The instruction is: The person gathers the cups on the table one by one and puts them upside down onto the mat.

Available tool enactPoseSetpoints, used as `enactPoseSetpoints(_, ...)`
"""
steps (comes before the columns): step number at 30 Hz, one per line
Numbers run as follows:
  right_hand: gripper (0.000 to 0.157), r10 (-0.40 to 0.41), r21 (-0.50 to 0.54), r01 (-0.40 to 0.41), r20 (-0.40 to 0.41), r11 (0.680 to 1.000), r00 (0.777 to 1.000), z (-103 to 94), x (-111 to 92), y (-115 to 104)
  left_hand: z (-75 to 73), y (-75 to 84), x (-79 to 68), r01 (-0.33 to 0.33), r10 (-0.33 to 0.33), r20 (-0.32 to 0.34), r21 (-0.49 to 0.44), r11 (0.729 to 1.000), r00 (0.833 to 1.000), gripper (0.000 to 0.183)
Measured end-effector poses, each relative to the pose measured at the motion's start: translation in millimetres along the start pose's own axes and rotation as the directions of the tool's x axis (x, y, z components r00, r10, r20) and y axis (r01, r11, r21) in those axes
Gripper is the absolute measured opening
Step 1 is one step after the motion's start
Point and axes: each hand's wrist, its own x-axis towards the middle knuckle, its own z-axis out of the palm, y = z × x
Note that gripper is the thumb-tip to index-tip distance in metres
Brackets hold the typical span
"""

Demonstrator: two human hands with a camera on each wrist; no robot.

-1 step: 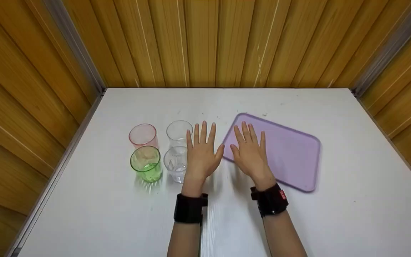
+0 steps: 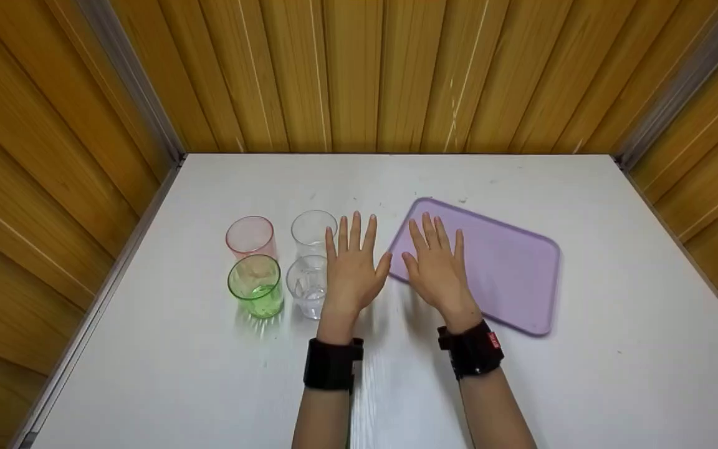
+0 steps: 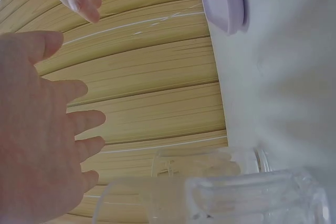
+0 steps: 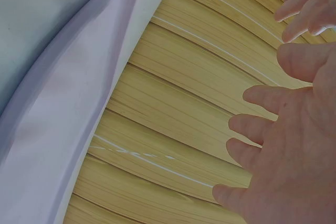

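Both hands hover palm down over the table with fingers spread, holding nothing. My left hand [image 2: 353, 277] is just right of two clear cups and overlaps them in the head view. The back clear cup [image 2: 309, 240] and the front clear cup [image 2: 303, 287] stand upright. Left of them are a pink cup [image 2: 250, 237] and, in front of it, a green cup [image 2: 256, 287]. Above the left part of a purple tray [image 2: 515, 274] is my right hand [image 2: 440, 271]. The left wrist view shows the clear cups [image 3: 257, 198] below the left palm.
The white table [image 2: 166, 374] runs back to a wood-look panel wall [image 2: 353, 75], with similar panels on both sides. The tray lies at an angle, its low rim raised all round. Each wrist wears a black band [image 2: 332, 365].
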Motion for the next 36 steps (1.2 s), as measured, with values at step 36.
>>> enactPoseSetpoints(36,0.054,-0.011,0.078,0.014,-0.034,0.997,0.999,-6.4,-2,3,-38.2,-5.5,-20.3,0.416,-0.440,0.227,0.148,0.897,0.869,0.019)
